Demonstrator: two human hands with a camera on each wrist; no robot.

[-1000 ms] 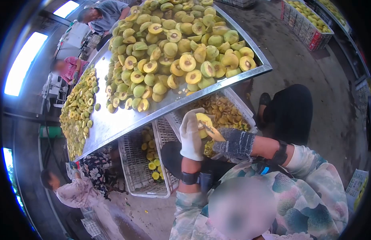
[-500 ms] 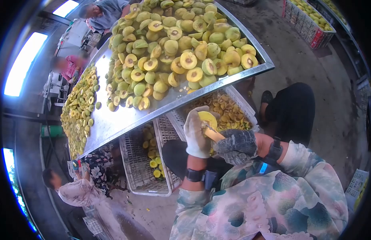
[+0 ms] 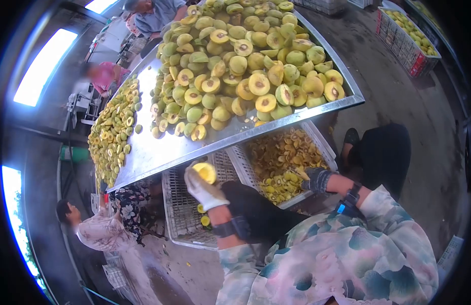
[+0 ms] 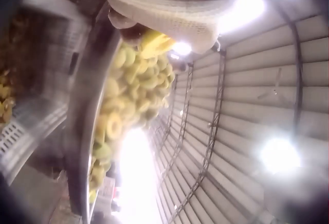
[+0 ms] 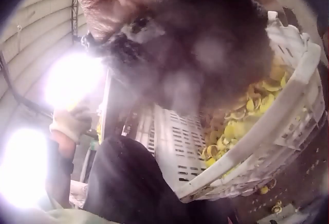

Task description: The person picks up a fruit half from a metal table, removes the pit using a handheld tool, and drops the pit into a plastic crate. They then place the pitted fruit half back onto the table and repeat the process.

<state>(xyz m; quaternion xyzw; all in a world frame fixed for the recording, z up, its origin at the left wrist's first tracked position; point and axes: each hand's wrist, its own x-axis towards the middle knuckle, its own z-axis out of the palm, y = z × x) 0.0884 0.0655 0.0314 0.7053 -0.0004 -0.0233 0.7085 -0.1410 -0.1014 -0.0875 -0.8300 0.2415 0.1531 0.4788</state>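
My left hand [image 3: 201, 191], in a white glove, holds a bright yellow cut fruit half [image 3: 205, 173] between fingers and thumb, above the crate on the left. The fruit half [image 4: 155, 43] also peeks out under the white glove in the left wrist view. In a grey knit glove, my right hand [image 3: 317, 180] is low over the right edge of the scrap crate [image 3: 291, 202]. A tan tool [image 3: 299, 173] shows at its fingertips, mostly hidden by the glove and blending with the scraps behind. The glove [image 5: 190, 49] is dark and blurred in the right wrist view.
A metal-edged table [image 3: 205, 148] bears a big heap of halved yellow-green fruit [image 3: 238, 65]. Under its edge, another white crate [image 3: 180, 223] holds a few yellow halves. Several people work around the table's left side. A filled crate [image 3: 398, 43] stands behind right.
My hands have parted: the left moved left and down with the fruit half, the right moved right, away from the fruit. The tool has come out of the fruit. The head view has shifted slightly.
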